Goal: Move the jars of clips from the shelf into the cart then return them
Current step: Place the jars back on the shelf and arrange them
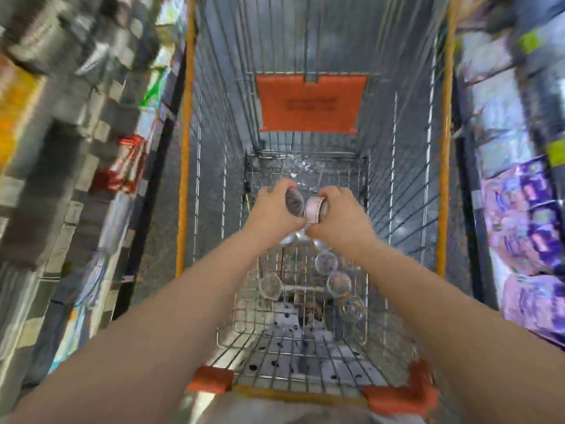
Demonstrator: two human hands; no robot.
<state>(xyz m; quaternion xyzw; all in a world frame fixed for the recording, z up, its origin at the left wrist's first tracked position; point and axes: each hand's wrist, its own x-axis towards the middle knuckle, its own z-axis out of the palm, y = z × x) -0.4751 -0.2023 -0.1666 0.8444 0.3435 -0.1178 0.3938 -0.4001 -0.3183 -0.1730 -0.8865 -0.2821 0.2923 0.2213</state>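
Both my arms reach down into a wire shopping cart (pixel 308 325) with an orange rim. My left hand (pixel 273 211) grips a small clear jar of clips (pixel 294 202), its dark contents showing. My right hand (pixel 342 217) grips another jar (pixel 315 211) with a pale pink label. The two jars touch each other above the cart's floor. Several more clear round jars lie on the cart's wire bottom, among them one (pixel 326 262), a second (pixel 338 283) and a third (pixel 270 287) nearer me.
An orange plastic flap (pixel 310 102) hangs at the cart's far end. Blurred store shelves stand close on the left (pixel 70 148) and the right (pixel 526 209), the right one holding purple packets. Orange handle corners (pixel 397 396) sit at the near edge.
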